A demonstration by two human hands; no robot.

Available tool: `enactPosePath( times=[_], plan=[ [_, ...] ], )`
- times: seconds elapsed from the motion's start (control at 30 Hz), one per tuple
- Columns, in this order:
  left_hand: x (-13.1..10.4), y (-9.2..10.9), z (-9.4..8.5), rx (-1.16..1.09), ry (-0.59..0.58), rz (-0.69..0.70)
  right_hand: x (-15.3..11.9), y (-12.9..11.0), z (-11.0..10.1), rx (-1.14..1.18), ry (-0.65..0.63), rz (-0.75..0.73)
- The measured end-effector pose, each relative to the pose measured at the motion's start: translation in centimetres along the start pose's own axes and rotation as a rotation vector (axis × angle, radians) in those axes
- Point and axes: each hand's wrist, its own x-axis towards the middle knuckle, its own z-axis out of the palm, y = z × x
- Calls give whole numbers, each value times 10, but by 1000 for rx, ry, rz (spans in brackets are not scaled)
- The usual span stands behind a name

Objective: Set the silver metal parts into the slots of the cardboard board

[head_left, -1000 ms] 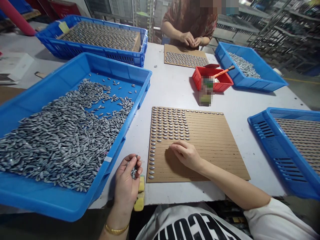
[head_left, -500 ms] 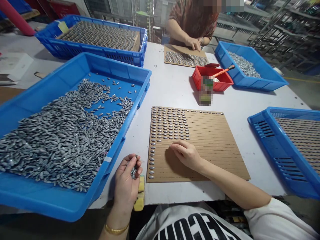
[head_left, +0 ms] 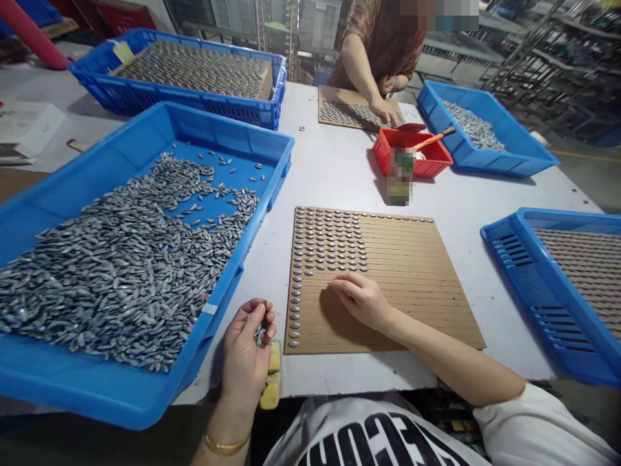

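- While the left hand (head_left: pixel 242 353) is held between tray and board, its thumb and fingers are closed on several grey pieces (head_left: pixel 261 333), one showing at the fingertips.
- The right hand (head_left: pixel 361 301) is over the board (head_left: pixel 417 291), well apart from the left, fingers bent and side by side. Whether it grips a piece or touches the cardboard cannot be told.
- Pieces on the board: a block of rows at upper left, a single row along the far edge, a single column down the left edge. The remaining surface shows bare lines.
- The tray (head_left: pixel 233 134), blue, stands left of the board with a large heap of loose pieces; a few lie scattered at its far end.
- A yellow block (head_left: pixel 270 391) is at the table edge, just beside the left wrist.
- A red box (head_left: pixel 427 170) with an orange-handled tool (head_left: pixel 434 138) stands beyond the board.
- Across the table (head_left: pixel 330 168), a co-worker's hand (head_left: pixel 382 111) reaches over another board (head_left: pixel 334 95) bearing pieces.
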Motion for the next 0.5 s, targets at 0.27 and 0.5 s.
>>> enactPosePath(
  times=[0.27, 0.5],
  plan=[
    [1, 0, 0, 1, 1, -6, 1, -1, -1, 3, 7, -11],
    [0, 0, -1, 2, 0, -3, 1, -1, -1, 14, -2, 2]
  ],
)
